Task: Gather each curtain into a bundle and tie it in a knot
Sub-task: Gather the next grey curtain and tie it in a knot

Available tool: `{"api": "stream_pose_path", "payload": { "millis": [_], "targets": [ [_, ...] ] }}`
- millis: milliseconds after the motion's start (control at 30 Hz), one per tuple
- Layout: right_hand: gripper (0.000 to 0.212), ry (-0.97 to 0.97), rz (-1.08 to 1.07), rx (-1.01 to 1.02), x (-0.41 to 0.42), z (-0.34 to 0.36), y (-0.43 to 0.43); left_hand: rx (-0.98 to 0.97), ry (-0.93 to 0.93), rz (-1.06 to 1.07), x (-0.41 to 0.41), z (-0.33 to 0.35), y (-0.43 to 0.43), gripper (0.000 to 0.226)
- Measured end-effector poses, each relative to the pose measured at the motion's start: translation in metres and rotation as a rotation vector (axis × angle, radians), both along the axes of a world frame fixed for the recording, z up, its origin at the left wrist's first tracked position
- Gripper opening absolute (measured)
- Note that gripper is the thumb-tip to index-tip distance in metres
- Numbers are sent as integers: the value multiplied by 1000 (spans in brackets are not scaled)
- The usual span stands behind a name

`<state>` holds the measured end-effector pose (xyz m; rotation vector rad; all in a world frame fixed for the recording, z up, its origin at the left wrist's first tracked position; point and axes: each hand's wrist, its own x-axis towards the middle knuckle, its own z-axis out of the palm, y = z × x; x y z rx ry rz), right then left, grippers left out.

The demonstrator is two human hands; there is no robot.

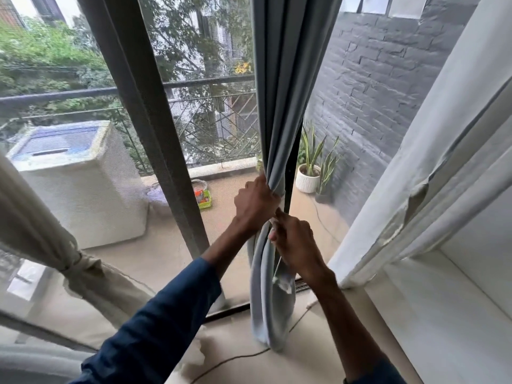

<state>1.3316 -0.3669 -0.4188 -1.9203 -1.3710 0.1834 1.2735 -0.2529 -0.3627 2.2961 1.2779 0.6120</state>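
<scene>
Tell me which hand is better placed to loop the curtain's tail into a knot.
Probably right: the right hand sits lower on the grey curtain, at its hanging tail, while the left hand grips it higher up.

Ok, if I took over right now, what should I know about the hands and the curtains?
Left hand: grips the gathered grey curtain.
Right hand: holds the same fabric just below.
Done: beige curtain on the left looks cinched into a bundle.
Not done: no knot shows in the grey one; its tail hangs to the floor.
Left: knot the grey, then probably the white curtain hanging loose on the right.
</scene>
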Motion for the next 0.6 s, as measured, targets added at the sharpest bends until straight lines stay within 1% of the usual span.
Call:
{"api": "stream_pose_path", "payload": {
  "millis": [67, 133, 233, 333, 433, 500, 567, 600],
  "targets": [
    [17, 13, 11, -69, 11, 4, -5, 55, 22, 25, -1, 0, 5, 36],
    [8, 33, 39, -91, 17, 8, -10, 102, 29, 36, 0, 3, 11, 31],
    [20, 64, 78, -69, 21, 19, -18, 86, -17, 1, 4, 4, 21, 24],
    [27, 118, 108, -59, 29, 25, -25, 6, -78, -60, 4, 1, 30, 20],
    [21, 103, 87, -46, 51, 26, -31, -90, -181, -107, 0, -2, 40, 27],
    [17, 130, 43, -31, 70, 26, -37, -227, -255, -169, -6, -8, 44, 31],
    [26, 163, -22, -19, 89, 25, -43, -341, -317, -230, -12, -18, 47, 39],
    [27, 180, -58, -17, 98, 22, -45, -396, -343, -274, -15, -21, 45, 40]
  ]
}}
